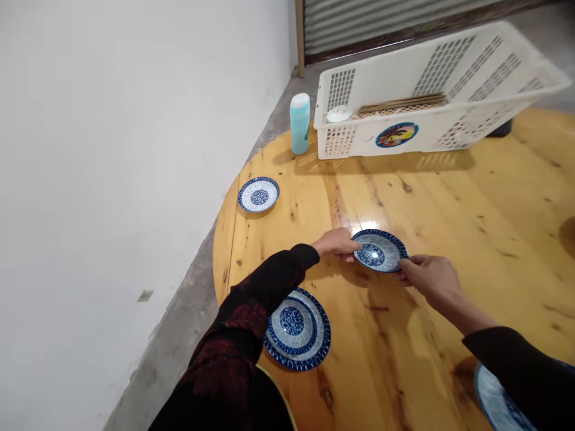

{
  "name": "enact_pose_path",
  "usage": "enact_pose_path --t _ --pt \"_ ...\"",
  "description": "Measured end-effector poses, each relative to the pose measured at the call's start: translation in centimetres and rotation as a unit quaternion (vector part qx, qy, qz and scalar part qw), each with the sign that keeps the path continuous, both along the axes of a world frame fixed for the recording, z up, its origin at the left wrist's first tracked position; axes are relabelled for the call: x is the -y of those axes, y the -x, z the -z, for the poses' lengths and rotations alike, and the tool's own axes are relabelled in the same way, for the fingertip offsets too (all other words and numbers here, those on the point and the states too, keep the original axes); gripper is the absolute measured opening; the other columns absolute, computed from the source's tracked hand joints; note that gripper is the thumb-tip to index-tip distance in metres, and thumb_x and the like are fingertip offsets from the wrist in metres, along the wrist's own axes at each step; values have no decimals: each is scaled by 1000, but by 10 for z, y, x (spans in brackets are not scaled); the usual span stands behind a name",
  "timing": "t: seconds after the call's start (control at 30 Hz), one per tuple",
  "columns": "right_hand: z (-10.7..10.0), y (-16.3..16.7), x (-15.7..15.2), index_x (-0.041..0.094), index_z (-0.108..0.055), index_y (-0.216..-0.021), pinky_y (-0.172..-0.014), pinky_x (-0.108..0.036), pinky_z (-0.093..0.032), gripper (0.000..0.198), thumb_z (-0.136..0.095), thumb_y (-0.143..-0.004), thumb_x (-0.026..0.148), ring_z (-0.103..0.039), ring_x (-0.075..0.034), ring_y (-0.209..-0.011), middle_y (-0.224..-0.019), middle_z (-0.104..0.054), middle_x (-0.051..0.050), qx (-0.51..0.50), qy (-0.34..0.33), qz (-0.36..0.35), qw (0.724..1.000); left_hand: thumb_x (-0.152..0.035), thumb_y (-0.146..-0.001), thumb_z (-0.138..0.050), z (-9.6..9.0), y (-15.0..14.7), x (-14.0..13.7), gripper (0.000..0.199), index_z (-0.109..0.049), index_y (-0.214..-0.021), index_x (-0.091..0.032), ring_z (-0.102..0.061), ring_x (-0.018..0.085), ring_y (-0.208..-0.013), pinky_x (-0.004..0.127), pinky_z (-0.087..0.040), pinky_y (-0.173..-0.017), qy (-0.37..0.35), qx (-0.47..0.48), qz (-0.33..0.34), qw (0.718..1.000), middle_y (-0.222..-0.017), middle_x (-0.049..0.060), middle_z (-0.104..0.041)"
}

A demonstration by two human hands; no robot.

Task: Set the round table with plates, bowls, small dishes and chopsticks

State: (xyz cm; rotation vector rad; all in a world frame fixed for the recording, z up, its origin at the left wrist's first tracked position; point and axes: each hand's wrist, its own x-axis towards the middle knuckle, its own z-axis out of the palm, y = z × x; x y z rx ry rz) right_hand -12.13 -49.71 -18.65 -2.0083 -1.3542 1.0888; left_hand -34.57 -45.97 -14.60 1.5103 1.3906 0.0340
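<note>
A small blue-and-white patterned plate (381,242) is held between my two hands above the wooden table. My left hand (339,243) pinches its left rim. On its lower right rim, the thumb and fingers of my right hand (429,275) are closed. Below my left forearm lies a larger blue-and-white plate (300,363) with a smaller plate (293,322) of similar pattern resting on it; the sleeve covers part of both. Another small patterned plate (259,196) sits alone near the table's left edge. Partly hidden by my right sleeve, one more blue-and-white dish (494,389) shows at the lower right.
A white plastic basket (354,140) stands at the back of the round wooden table (485,209), holding a white bowl (340,114) and a bundle of thin brown sticks (402,104). Left of it is a light-blue bottle (300,129). A white wall (135,120) runs along the left.
</note>
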Motion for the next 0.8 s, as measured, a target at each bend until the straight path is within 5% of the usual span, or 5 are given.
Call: enact_pose_path --t 0.1,0.17,0.33,0.53,0.8 --pt "-14 14 23 20 -69 -49 -43 -31 -49 13 -64 -61 20 -65 -25 -43 -51 -67 -11 -43 49 -15 998 -26 -91 -57 -12 19 34 33 -64 -61 -14 -68 13 -61 25 -61 -65 30 11 -19 999 -68 7 -74" --pt "-24 27 31 20 -71 -51 -39 -31 -49 8 -64 -56 20 -63 -25 -39 -47 -64 -9 -97 17 -7 995 -25 -91 -56 -26 34 49 33 -63 -61 -14 -67 11 -59 22 -59 -62 28 17 -28 999 -67 6 -73" --pt "-66 78 28 18 -69 -51 -35 -23 -45 11 -65 -61 14 -60 -19 -36 -47 -64 -8 -84 -7 -12 996 -23 -89 -57 -59 86 54 28 -62 -62 -15 -69 11 -61 20 -57 -65 -39 22 -41 998 -69 4 -74" --pt "-105 180 -2 13 -67 -55 -40 -17 -46 20 -62 -70 1 -58 -13 -39 -48 -64 -8 -73 -16 37 996 -24 -88 -57 -74 180 8 30 -55 -58 -17 -69 12 -60 22 -52 -64 -140 47 -19 989 -63 4 -71" --pt "-88 320 -69 16 -62 -53 -37 -19 -48 26 -69 -73 1 -56 -12 -39 -45 -60 -4 -161 -50 96 981 -25 -84 -56 -76 309 -75 24 -60 -61 -18 -63 13 -59 26 -53 -67 -217 32 -22 975 -62 3 -67"
